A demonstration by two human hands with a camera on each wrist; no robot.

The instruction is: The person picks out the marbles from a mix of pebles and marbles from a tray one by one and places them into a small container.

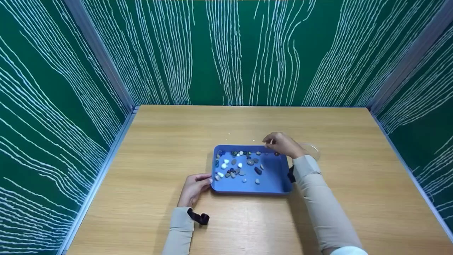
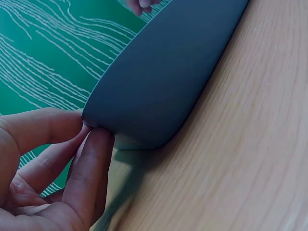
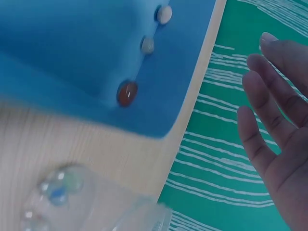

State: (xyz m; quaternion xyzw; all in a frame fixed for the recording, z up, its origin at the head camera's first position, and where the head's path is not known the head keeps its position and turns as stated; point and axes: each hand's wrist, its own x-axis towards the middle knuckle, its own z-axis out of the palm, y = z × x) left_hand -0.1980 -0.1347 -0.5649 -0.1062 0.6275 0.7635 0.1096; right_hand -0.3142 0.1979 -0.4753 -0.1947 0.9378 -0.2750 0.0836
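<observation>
A blue tray [image 1: 272, 173] holds pebbles [image 1: 250, 162] in white, grey and brown, plus several dark glass marbles [image 1: 234, 153]. At its left side my left hand [image 1: 194, 187] pinches the tray's edge; close up in the left wrist view, the thumb and fingers [image 2: 96, 149] meet at the corner. My right hand [image 1: 282, 143] hovers by the far rim, toward the right corner. Its fingers [image 3: 262, 96] are loosely bent and spread in the right wrist view, with no object visible among them. A reddish-brown stone [image 3: 127, 93] lies inside the nearby tray corner.
A clear container [image 1: 313, 151] stands right of the tray, partly behind the right wrist, with glass marbles [image 3: 58, 195] in it. Small white bits [image 1: 253, 140] lie on the wooden table [image 1: 170, 141] beyond the tray. Green partitions [image 1: 223, 53] with white lines enclose the table's back and sides.
</observation>
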